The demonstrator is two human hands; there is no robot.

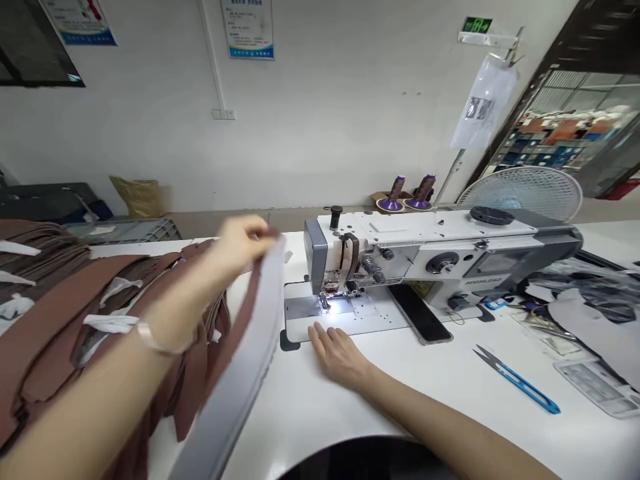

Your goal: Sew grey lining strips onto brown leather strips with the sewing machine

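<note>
My left hand [245,241] is raised left of the sewing machine [425,250], blurred by motion, its fingers pinched on the top end of a long fabric strip [245,367]. The strip hangs down toward me, pale grey on one face and brown on the other. My right hand [337,353] rests flat at the front edge of the machine's bed plate [300,330], fingers stretched out and holding nothing. Just beyond its fingertips, the lit presser foot [326,303] stands over the plate with no fabric visible under it.
Stacks of brown strips [60,313] with white ties cover the left of the table. A phone [421,313] lies by the machine, and blue thread snips [520,381] lie to the right. Two thread cones [395,195] and a fan [523,190] stand behind.
</note>
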